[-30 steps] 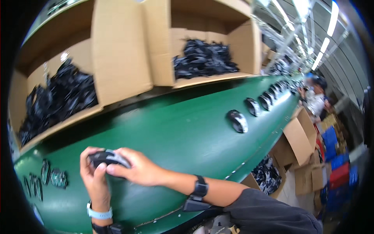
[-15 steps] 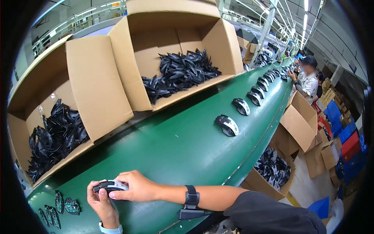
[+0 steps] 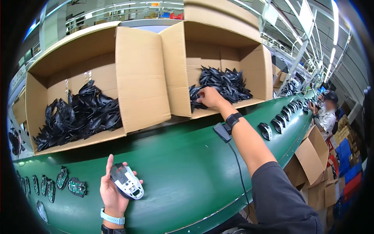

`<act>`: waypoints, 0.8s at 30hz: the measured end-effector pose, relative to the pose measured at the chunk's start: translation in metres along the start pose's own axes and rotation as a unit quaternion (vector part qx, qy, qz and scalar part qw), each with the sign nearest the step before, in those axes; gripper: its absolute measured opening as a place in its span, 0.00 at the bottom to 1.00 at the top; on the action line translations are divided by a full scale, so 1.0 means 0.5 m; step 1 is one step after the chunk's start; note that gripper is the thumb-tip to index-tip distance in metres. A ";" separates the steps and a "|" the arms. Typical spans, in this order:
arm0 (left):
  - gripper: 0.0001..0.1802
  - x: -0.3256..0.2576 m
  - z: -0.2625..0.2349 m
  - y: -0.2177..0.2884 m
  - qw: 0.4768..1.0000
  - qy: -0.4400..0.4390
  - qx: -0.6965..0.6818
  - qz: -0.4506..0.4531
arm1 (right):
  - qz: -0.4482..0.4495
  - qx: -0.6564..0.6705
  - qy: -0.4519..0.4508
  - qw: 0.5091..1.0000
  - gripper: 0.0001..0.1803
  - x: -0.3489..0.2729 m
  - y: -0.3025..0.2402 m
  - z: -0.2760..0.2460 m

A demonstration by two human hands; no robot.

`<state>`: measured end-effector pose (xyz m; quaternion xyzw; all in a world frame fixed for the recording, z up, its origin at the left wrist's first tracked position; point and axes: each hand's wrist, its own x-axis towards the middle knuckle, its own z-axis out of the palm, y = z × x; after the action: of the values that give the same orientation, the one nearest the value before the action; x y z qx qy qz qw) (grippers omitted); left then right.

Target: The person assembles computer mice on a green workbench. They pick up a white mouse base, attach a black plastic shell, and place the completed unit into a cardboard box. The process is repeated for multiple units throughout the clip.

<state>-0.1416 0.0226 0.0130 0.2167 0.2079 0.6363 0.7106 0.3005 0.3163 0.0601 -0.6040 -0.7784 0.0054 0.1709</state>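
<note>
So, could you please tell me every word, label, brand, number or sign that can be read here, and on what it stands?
None can be read.
Grey-and-white plastic mouse shell in the left hand: no legible text.
Open brown cardboard boxes: no legible text on the sides in view.
Green circuit boards: any markings too small to read.

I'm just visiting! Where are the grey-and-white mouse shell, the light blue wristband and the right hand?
Mouse shell [image 3: 128, 181]: head view, middle of its upward-facing side.
Wristband [image 3: 112, 218]: head view, middle of the band.
Right hand [image 3: 210, 97]: head view, back of the hand.
</note>
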 end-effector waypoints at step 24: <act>0.28 0.007 -0.027 -0.030 0.998 0.041 -0.002 -0.051 | -0.041 0.642 0.062 0.764 0.36 -0.214 -0.279 -0.128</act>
<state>-0.1365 0.0253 -0.0066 0.1781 0.2460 0.6078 0.7337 0.2097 0.1654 0.1225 -0.3199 -0.6051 0.4592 0.5663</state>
